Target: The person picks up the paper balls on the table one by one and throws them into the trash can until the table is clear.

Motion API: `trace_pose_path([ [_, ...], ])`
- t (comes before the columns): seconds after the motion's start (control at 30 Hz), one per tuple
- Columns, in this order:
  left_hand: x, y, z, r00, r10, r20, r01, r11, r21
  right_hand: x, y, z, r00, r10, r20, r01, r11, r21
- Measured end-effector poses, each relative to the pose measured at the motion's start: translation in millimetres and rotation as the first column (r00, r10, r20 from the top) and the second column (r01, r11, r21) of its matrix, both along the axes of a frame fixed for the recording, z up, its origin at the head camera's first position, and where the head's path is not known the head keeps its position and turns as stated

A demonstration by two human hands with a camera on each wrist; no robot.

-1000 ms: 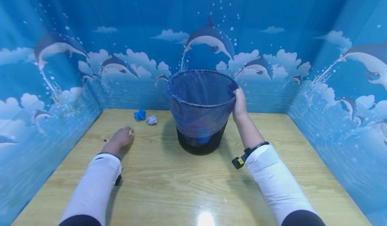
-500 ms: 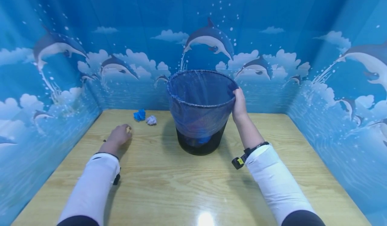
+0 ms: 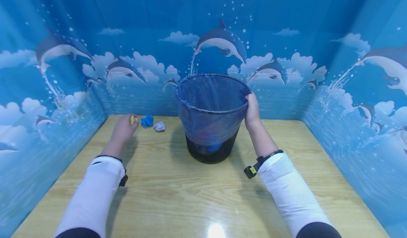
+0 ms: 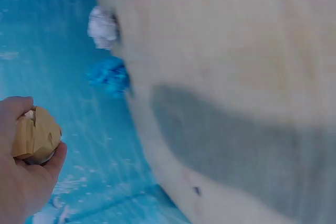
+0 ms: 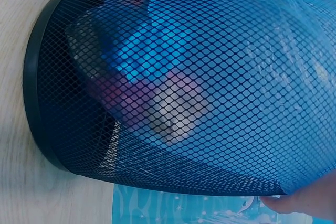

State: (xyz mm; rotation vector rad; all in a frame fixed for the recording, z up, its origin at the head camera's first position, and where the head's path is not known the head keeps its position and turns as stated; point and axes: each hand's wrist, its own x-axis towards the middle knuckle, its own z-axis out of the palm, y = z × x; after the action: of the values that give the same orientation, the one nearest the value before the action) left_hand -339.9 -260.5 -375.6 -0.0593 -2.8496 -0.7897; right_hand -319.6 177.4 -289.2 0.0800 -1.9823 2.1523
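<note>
My left hand (image 3: 123,129) grips a crumpled ball of tan paper (image 4: 43,136), raised over the back left of the table. Just right of it in the head view lie a crumpled blue paper ball (image 3: 147,121) and a crumpled white paper ball (image 3: 159,126). A black mesh wastebasket (image 5: 58,129) with a blue plastic liner (image 3: 203,126) stands upright near the middle. My right hand (image 3: 252,109) holds its rim on the right side. Through the mesh, several crumpled pieces (image 5: 157,45) show inside the liner, blue, pinkish and pale.
The wooden table (image 3: 178,195) is enclosed by blue dolphin-print curtains (image 3: 152,25) at the back and both sides. A small dark speck (image 4: 197,190) lies on the table at the left.
My left hand has moved away toward the back of the table and up with the tan paper ball. The right hand and the wastebasket have stayed in place.
</note>
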Motion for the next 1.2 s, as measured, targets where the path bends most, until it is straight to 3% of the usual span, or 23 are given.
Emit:
trace_pose_path([
  [0.23,3.9,12,33.8,0.996,0.005,-0.090,0.001,0.998,0.062,0.6,1,-0.8,1.000,0.005,0.009,-0.005,1.000,0.005],
  [0.43,10.3,25,59.5,0.992,0.025,-0.123,-0.007,0.989,0.145,1.0,2,-1.9,1.000,-0.006,0.004,0.006,1.000,0.006],
  [0.63,15.2,39,82.0,0.986,0.068,-0.152,-0.016,0.949,0.316,1.7,1,-0.9,1.000,-0.007,-0.006,0.007,1.000,-0.012],
  [0.77,19.7,50,94.3,0.980,0.079,-0.182,-0.010,0.936,0.353,1.0,1,-1.2,1.000,0.001,0.003,-0.001,1.000,-0.015],
  [1.0,30.6,85,117.4,0.967,0.018,-0.253,0.073,0.936,0.345,0.0,0,-0.9,1.000,-0.001,-0.003,0.001,1.000,-0.006],
  [1.2,39.6,112,126.4,0.937,-0.079,-0.339,0.189,0.934,0.304,-1.1,0,-0.1,1.000,0.000,0.004,0.000,1.000,-0.011],
])
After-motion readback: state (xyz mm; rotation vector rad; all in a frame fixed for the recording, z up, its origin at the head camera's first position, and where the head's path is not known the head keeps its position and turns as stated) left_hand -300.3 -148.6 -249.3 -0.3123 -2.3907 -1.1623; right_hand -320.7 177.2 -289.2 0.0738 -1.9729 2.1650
